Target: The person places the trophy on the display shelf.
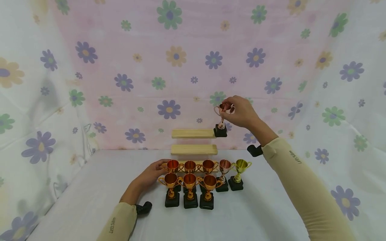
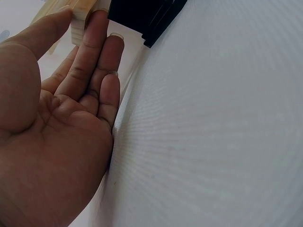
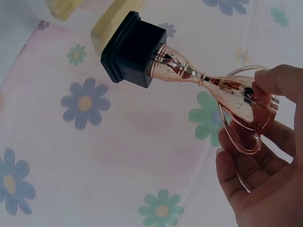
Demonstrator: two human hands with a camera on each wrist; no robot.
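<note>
My right hand [image 1: 242,112] pinches a rose-gold trophy cup [image 3: 239,97] by its bowl, thumb on one side and fingers by a handle. The trophy's black base [image 3: 135,49] is at the right end of the top wooden shelf [image 1: 193,134]; whether it rests there I cannot tell. Low on the left, my left hand [image 1: 153,174] holds the end of a wooden shelf board [image 2: 81,21] between thumb and fingers. A black trophy base [image 2: 142,16] stands close to those fingertips. Copper-orange trophies [image 1: 190,182] in two rows partly hide the lowest shelf.
Right of the orange trophies stand another rose-gold trophy [image 1: 224,167] and a yellow-gold trophy [image 1: 241,167]. A middle wooden shelf [image 1: 194,149] sits below the top one. White cloth [image 1: 256,214] covers the table, and a flowered curtain [image 1: 193,67] hangs behind.
</note>
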